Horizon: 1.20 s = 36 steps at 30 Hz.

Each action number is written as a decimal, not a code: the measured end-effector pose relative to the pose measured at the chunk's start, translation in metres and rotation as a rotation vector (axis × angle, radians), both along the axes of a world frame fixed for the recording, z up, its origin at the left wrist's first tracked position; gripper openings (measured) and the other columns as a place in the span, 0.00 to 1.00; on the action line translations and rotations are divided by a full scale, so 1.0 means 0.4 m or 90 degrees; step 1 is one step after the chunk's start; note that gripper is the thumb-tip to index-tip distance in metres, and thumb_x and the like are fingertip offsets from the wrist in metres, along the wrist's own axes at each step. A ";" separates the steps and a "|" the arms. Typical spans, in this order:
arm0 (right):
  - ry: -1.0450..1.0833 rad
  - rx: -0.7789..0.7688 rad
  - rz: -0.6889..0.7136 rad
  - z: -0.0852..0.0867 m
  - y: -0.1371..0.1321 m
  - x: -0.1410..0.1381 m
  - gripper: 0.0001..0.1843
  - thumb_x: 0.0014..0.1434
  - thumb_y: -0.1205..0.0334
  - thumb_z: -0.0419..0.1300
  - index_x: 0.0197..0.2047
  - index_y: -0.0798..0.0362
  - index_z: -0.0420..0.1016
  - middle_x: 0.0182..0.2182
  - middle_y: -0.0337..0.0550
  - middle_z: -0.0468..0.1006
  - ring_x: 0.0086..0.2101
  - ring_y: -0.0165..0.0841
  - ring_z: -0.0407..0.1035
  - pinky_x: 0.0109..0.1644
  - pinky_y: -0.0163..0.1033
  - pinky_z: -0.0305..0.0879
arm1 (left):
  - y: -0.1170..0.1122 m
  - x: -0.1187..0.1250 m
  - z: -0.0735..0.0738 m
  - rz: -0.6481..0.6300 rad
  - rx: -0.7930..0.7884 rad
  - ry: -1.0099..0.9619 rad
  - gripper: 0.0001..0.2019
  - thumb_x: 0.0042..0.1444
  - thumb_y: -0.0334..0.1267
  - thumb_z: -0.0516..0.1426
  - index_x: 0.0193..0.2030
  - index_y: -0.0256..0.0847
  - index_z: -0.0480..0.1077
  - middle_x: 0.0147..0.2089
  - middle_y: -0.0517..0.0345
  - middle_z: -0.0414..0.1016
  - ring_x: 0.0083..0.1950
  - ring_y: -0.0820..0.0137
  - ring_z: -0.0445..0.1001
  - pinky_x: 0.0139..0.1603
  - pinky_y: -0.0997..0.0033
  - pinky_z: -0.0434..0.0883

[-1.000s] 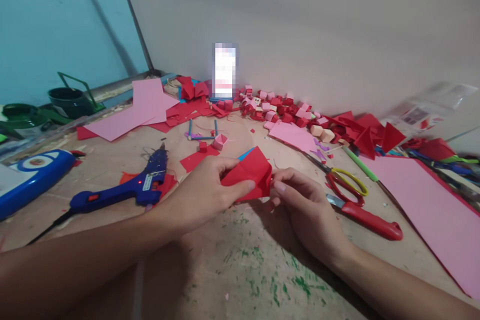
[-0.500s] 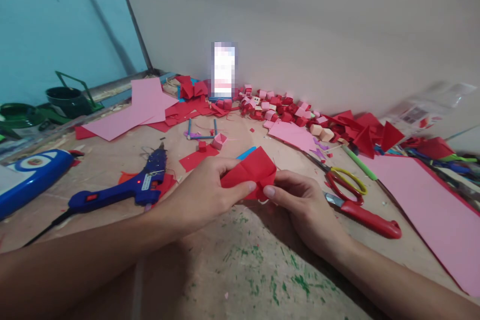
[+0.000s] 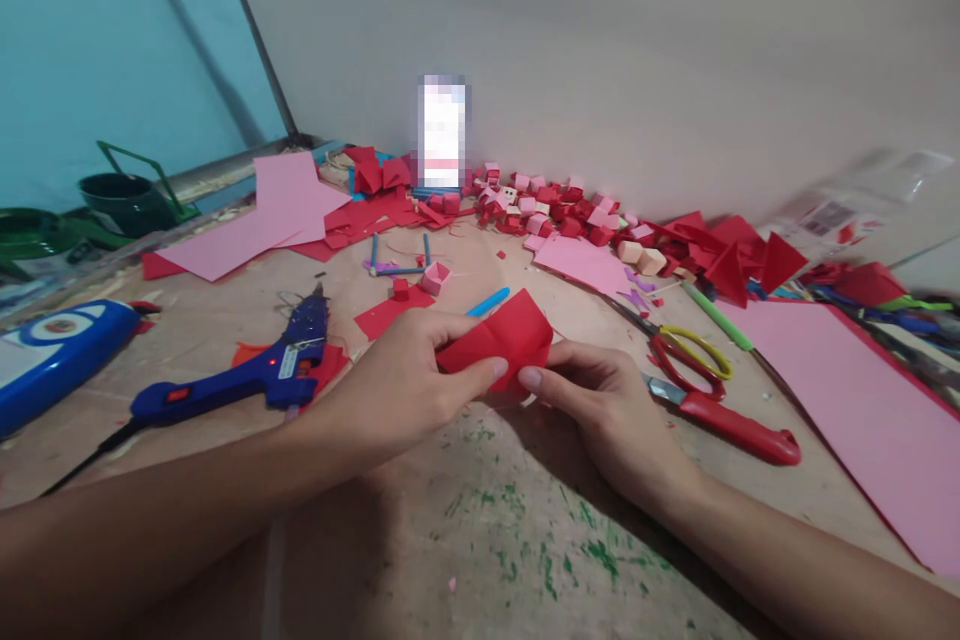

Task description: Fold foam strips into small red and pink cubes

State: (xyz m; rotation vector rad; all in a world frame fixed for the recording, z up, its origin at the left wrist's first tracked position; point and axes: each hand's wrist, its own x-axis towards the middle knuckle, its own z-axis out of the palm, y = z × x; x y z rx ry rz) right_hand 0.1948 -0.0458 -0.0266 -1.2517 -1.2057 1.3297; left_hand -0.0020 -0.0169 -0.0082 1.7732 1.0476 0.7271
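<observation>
A piece of folded red paper point(image 3: 519, 330) is held between both hands, over the middle of the table. My left hand point(image 3: 427, 370) grips its left side, thumb on the near face and fingers hidden behind. At the lower right edge, my right hand point(image 3: 592, 400) pinches the paper between thumb and fingers. Just beyond it lies a light blue stick-like thing point(image 3: 487, 302), partly covered. A small pink paper box point(image 3: 436, 277) and a small red cube point(image 3: 400, 289) sit by a flat red sheet point(image 3: 386, 315) past my left hand.
Left lies a blue glue gun point(image 3: 247, 375), its red light on. Scissors point(image 3: 686, 355) and a red-handled cutter point(image 3: 739, 428) lie right, beside pink sheets point(image 3: 862, 420). Many small cubes point(image 3: 551, 210) are heaped along the wall near a bright, blurred screen point(image 3: 444, 130).
The red paper's lower right part has been pressed in slightly by my right thumb. Both hands keep their hold; the whole view has shifted a little.
</observation>
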 end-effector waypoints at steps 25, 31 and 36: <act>-0.019 0.005 0.036 0.006 -0.001 0.001 0.09 0.53 0.55 0.72 0.29 0.52 0.88 0.23 0.41 0.82 0.23 0.30 0.70 0.29 0.35 0.65 | 0.006 0.019 0.006 0.101 -0.170 -0.101 0.13 0.54 0.47 0.65 0.30 0.38 0.76 0.28 0.56 0.80 0.28 0.68 0.76 0.30 0.71 0.74; 0.018 0.005 0.035 0.003 -0.003 -0.002 0.13 0.56 0.51 0.71 0.28 0.52 0.87 0.23 0.43 0.82 0.24 0.31 0.71 0.30 0.36 0.67 | 0.001 0.021 0.017 0.141 -0.184 -0.102 0.13 0.53 0.46 0.66 0.29 0.38 0.76 0.30 0.57 0.82 0.31 0.66 0.80 0.31 0.72 0.77; 0.063 0.006 0.035 -0.012 -0.005 0.010 0.12 0.59 0.54 0.69 0.30 0.52 0.87 0.26 0.44 0.83 0.27 0.31 0.73 0.33 0.36 0.67 | 0.010 0.017 0.006 0.134 -0.128 -0.114 0.13 0.57 0.46 0.64 0.30 0.39 0.76 0.28 0.59 0.81 0.30 0.69 0.77 0.32 0.73 0.75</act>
